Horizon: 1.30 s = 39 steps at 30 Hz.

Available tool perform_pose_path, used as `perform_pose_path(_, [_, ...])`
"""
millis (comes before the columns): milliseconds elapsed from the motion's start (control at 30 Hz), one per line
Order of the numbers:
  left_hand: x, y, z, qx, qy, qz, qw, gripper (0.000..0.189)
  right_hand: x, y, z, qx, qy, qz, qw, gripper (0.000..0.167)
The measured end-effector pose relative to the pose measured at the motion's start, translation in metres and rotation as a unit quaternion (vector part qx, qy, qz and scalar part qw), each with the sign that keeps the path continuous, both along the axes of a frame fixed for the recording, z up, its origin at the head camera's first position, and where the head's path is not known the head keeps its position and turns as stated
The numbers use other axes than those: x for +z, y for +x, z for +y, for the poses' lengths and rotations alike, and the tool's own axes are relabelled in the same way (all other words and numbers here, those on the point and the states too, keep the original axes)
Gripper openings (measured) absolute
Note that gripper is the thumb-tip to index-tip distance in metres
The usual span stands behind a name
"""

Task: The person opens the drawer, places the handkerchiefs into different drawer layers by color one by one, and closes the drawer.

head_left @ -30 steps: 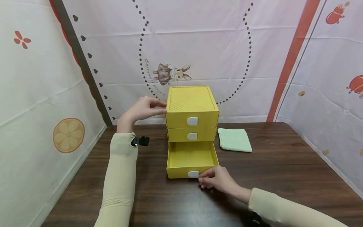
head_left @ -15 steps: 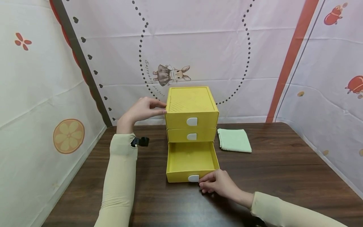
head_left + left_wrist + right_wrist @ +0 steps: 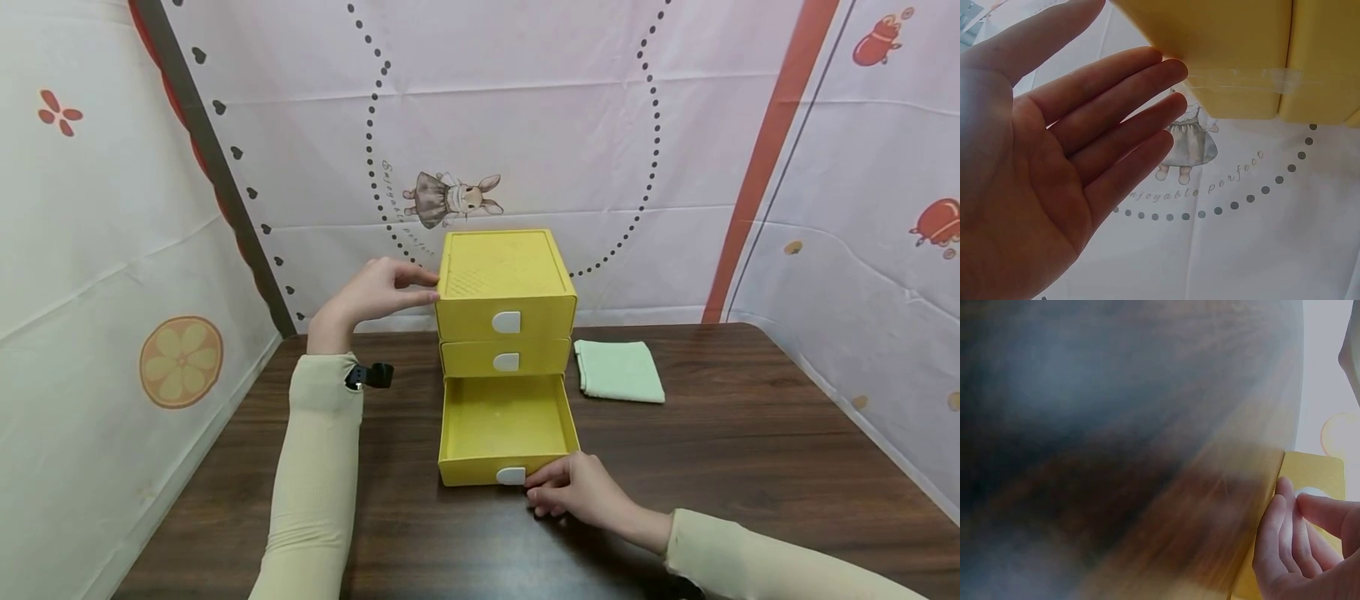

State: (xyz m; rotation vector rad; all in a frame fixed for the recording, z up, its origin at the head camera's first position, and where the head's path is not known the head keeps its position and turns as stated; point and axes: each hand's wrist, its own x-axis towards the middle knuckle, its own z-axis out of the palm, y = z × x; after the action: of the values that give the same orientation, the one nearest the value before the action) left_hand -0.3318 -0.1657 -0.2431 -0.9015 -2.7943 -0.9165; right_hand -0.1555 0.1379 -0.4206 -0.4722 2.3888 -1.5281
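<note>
A yellow three-drawer cabinet (image 3: 504, 260) stands mid-table, its bottom drawer (image 3: 468, 472) pulled well out and bare inside. The two upper drawers sit closed. With nearly straight fingers, my left hand (image 3: 373, 293) touches the cabinet's upper left side; the left wrist view shows the palm (image 3: 1041, 169) holding nothing and the fingertips by the yellow wall (image 3: 1229, 50). At the drawer's front, my right hand (image 3: 583, 492) pinches the right side of the white handle (image 3: 511, 476). In the right wrist view, thumb and curled fingers meet at that handle (image 3: 1314, 490).
A folded light green cloth (image 3: 621, 372) lies right of the cabinet on the dark wooden table (image 3: 735, 433). Printed white curtains (image 3: 525, 150) hang close behind the cabinet and along both sides of the table.
The bottom drawer has slid a little farther out towards me, with my right hand moving along at its handle. My left hand has stayed on the cabinet's side.
</note>
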Motion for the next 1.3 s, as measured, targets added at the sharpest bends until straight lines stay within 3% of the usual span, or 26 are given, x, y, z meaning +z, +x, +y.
perform_pose_path(533, [0.0,0.0,0.0,0.002,0.0,0.0,1.0,0.044,0.003,0.005,0.009,0.007,0.027,0.025,0.9993,0.014])
perform_pose_path(967, [-0.001,0.0,0.001,-0.002,-0.001,-0.001,1.0,0.045,0.005,0.003,0.035,0.022,0.096,0.078,0.9921,0.015])
perform_pose_path(1300, [-0.001,-0.001,0.0,-0.003,0.004,-0.009,0.9999,0.045,0.005,-0.002,0.056,0.005,0.104,0.039,0.9938,0.012])
